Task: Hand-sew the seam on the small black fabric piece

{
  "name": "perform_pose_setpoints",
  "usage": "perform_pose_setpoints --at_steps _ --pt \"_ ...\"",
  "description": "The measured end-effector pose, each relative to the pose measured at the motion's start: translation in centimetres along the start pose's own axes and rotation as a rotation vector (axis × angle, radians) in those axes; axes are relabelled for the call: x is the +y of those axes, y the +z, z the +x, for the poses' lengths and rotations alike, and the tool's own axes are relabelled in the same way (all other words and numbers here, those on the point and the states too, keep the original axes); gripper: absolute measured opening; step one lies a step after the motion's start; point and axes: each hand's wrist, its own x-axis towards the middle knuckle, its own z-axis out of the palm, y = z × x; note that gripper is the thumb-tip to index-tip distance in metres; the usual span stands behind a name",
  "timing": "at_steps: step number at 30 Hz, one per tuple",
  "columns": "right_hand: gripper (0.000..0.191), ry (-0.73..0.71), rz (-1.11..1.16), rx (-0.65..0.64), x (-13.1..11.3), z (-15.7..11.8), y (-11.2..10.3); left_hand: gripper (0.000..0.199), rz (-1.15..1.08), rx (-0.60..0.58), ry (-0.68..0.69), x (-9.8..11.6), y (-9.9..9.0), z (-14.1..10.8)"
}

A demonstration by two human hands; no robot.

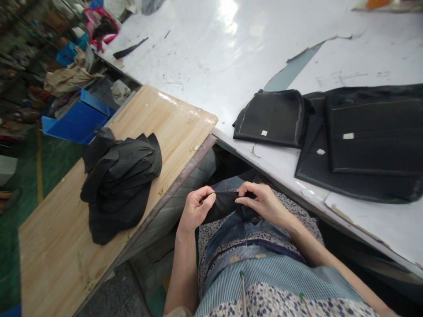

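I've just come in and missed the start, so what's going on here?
A person's left hand and right hand pinch a piece of black cloth, one edge drawn between them. A crumpled black pile lies on the wooden board to the left; flat black pieces with small white patches lie on the white table to the right.

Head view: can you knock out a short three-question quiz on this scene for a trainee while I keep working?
1. True or false: the left hand and the right hand both pinch the small black cloth.
2. Multiple choice: which lies on the wooden board? (a) a red bag (b) a crumpled black cloth (c) a pair of scissors
3. Short answer: which hand is nearer the folded black pieces on the white table?

Key: 1. True. 2. b. 3. The right hand.
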Motion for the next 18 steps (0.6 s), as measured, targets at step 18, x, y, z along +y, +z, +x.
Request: perform_pose_setpoints --at_steps 18 --pt "0.03 0.07 -0.248 0.056 0.3 0.3 1.2 0.029 0.187 0.006 0.014 0.7 1.1 0.4"
